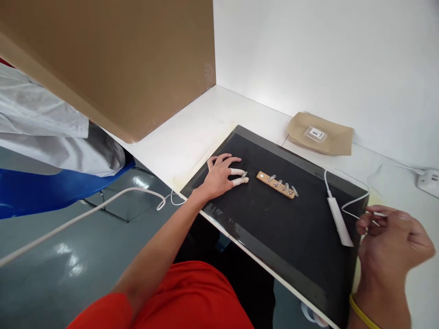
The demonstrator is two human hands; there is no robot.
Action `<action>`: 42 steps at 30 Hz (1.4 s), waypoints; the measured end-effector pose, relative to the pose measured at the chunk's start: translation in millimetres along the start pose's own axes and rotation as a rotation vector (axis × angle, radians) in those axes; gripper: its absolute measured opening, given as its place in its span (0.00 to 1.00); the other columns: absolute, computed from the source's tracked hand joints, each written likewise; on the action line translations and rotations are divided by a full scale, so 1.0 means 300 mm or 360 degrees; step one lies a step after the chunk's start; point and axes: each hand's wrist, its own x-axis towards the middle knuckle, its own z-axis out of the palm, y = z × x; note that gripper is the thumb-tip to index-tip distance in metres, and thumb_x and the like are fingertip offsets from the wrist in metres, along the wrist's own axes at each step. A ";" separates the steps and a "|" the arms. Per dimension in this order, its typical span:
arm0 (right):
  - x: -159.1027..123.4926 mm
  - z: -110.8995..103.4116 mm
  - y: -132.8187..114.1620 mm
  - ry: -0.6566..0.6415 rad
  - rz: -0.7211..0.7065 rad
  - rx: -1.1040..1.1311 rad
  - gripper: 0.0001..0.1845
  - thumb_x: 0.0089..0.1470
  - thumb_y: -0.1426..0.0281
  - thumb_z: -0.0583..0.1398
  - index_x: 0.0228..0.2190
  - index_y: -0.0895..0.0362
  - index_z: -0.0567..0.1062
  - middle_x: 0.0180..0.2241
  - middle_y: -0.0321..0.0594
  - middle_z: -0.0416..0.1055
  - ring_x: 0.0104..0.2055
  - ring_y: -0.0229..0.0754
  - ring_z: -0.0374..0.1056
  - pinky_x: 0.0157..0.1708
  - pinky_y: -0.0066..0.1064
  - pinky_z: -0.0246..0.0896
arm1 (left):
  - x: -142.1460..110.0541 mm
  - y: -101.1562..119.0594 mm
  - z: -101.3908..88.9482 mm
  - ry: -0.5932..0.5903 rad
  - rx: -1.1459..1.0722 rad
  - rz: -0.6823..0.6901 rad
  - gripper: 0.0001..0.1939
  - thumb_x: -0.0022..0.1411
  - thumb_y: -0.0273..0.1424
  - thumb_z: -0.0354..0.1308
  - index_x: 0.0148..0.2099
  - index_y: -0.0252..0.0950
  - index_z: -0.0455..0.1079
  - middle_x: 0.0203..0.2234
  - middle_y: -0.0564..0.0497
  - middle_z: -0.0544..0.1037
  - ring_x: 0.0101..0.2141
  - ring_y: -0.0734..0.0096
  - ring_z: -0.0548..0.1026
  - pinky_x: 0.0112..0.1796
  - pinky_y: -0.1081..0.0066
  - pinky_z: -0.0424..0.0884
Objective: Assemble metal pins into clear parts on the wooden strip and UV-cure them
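Observation:
On the black mat (236,219) rests my left hand (219,177), its thumb and index finger wrapped in pale finger covers. Between those two fingertips is a small clear tube (244,174), while the other fingers are spread. Just to its right lies a narrow wooden strip (276,184) with a white dot at one end, small metal studs and several clear tubes across it. My right hand (394,233) is raised at the mat's right edge, fingers pinched on a thin white piece that looks like cable. Near it, a slim white device (339,221) with a cord lies on the mat.
A brown paper packet (320,133) with a labelled clear case on it lies behind the mat. At far right is a white power strip (428,182). A tall cardboard panel (137,59) stands on the left. Beyond it are a person's light-coloured clothes (51,119) and a blue chair (61,189).

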 end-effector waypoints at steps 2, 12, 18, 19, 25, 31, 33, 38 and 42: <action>-0.006 -0.003 -0.015 -0.0006 -0.0014 0.0026 0.17 0.42 0.60 0.65 0.11 0.50 0.69 0.20 0.39 0.70 0.12 0.40 0.56 0.11 0.36 0.43 | -0.001 0.001 -0.001 0.0003 0.0015 0.0002 0.18 0.69 0.52 0.57 0.48 0.52 0.83 0.65 0.50 0.73 0.69 0.47 0.59 0.64 0.42 0.51; -0.058 -0.045 -0.040 -0.0355 -0.0090 0.0078 0.22 0.58 0.53 0.64 0.22 0.55 0.74 0.21 0.37 0.73 0.15 0.33 0.58 0.13 0.28 0.48 | 0.001 -0.006 0.016 0.0174 -0.0008 0.0058 0.11 0.67 0.44 0.65 0.43 0.47 0.85 0.59 0.48 0.78 0.66 0.50 0.64 0.63 0.47 0.51; -0.150 -0.034 -0.070 -0.1162 0.0140 0.0007 0.21 0.60 0.53 0.66 0.27 0.57 0.80 0.16 0.36 0.72 0.15 0.32 0.61 0.14 0.23 0.53 | -0.041 0.003 0.015 0.0287 -0.0074 0.0122 0.07 0.65 0.41 0.67 0.42 0.48 0.85 0.55 0.48 0.81 0.63 0.53 0.68 0.62 0.51 0.52; -0.173 -0.023 -0.076 -0.1323 0.0163 0.0008 0.21 0.61 0.52 0.65 0.28 0.57 0.80 0.16 0.36 0.72 0.15 0.31 0.60 0.14 0.23 0.53 | -0.055 0.005 0.013 0.0283 -0.0083 0.0151 0.07 0.65 0.41 0.67 0.42 0.48 0.84 0.55 0.49 0.81 0.63 0.53 0.68 0.61 0.51 0.52; -0.271 0.070 -0.100 -0.1737 0.0428 0.0137 0.17 0.61 0.54 0.66 0.32 0.55 0.81 0.20 0.37 0.76 0.16 0.33 0.67 0.15 0.21 0.60 | -0.109 0.031 -0.004 0.0230 -0.0153 0.0362 0.07 0.67 0.41 0.65 0.43 0.49 0.84 0.56 0.51 0.80 0.63 0.57 0.68 0.59 0.54 0.53; -0.233 0.159 -0.132 -0.1766 0.0641 0.0256 0.16 0.57 0.57 0.70 0.37 0.56 0.79 0.32 0.44 0.83 0.20 0.38 0.74 0.14 0.25 0.66 | -0.017 0.091 -0.063 0.0246 -0.0293 0.0473 0.06 0.66 0.40 0.67 0.43 0.51 0.84 0.54 0.52 0.82 0.61 0.61 0.71 0.57 0.56 0.55; -0.196 0.184 -0.168 -0.1731 0.0586 0.0263 0.14 0.57 0.59 0.70 0.38 0.55 0.79 0.34 0.43 0.83 0.20 0.37 0.75 0.15 0.25 0.67 | 0.042 0.109 -0.090 0.0250 -0.0317 0.0522 0.05 0.66 0.39 0.67 0.43 0.49 0.84 0.54 0.52 0.82 0.61 0.61 0.71 0.57 0.56 0.56; -0.081 0.230 -0.299 -0.1623 0.0417 0.0288 0.15 0.54 0.62 0.72 0.41 0.53 0.79 0.33 0.40 0.84 0.20 0.38 0.76 0.15 0.25 0.67 | 0.210 0.159 -0.186 0.0252 -0.0390 0.0642 0.04 0.65 0.36 0.68 0.42 0.45 0.83 0.53 0.51 0.82 0.58 0.62 0.74 0.59 0.56 0.57; 0.017 0.261 -0.387 -0.1594 0.0323 0.0162 0.16 0.55 0.62 0.72 0.44 0.52 0.81 0.36 0.42 0.84 0.22 0.39 0.77 0.16 0.26 0.69 | 0.325 0.197 -0.266 0.0226 -0.0436 0.0782 0.05 0.64 0.34 0.69 0.43 0.43 0.82 0.52 0.52 0.82 0.56 0.62 0.75 0.60 0.56 0.61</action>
